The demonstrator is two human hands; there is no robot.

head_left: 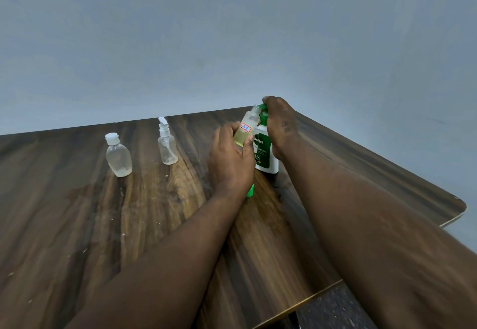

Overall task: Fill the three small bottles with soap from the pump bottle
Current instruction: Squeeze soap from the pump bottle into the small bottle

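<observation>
My left hand (229,160) grips a small clear bottle (248,127) with a red-edged label, tilted so its open neck sits under the green nozzle of the pump bottle (265,153). Yellowish soap fills its lower part. My right hand (280,124) rests on top of the green pump head, fingers curled over it. The white and green pump bottle stands upright on the table. Two more small clear bottles stand to the left: one with a white flip cap (118,157) and one with a white pump top (166,142). A green cap (249,191) lies under my left wrist.
The dark wooden table (129,212) has a rounded right corner (462,207) and a front edge at the lower right. A plain grey wall rises behind it. Dark floor shows beyond the front edge.
</observation>
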